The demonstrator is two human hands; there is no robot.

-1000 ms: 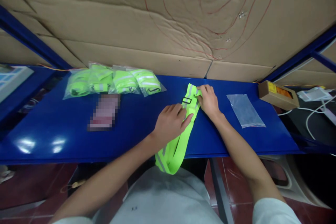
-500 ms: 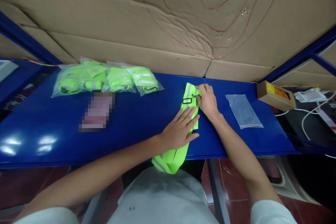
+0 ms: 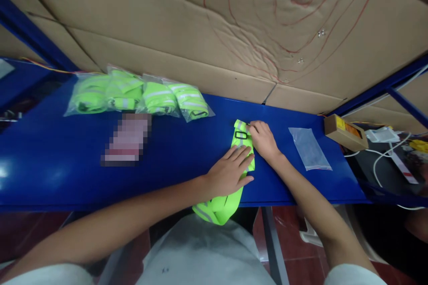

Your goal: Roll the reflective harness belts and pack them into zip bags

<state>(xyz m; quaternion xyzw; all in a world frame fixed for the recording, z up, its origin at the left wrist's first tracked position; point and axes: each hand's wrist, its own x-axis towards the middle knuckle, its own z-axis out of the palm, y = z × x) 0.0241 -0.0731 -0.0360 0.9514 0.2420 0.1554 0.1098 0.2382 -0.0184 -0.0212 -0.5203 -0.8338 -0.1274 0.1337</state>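
Strap, yellow-green [image 3: 230,207] — one, on the table [image 3: 167,164], long axis running away from the body, near loop overhanging the edge. Left hand [image 3: 227,173]: fingers spread flat across its middle. Right hand [image 3: 264,140]: nearer the far end, at its right side, fingers pinching the edge beside the black buckle [image 3: 240,138].

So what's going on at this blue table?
A person is handling a bright yellow-green strap with both hands. The left hand lies flat across it, while the right hand is curled at its far end, beside a black buckle. The near part loops over the front edge of the blue table. Four bagged straps sit at the back left, and a flat clear bag lies to the right.
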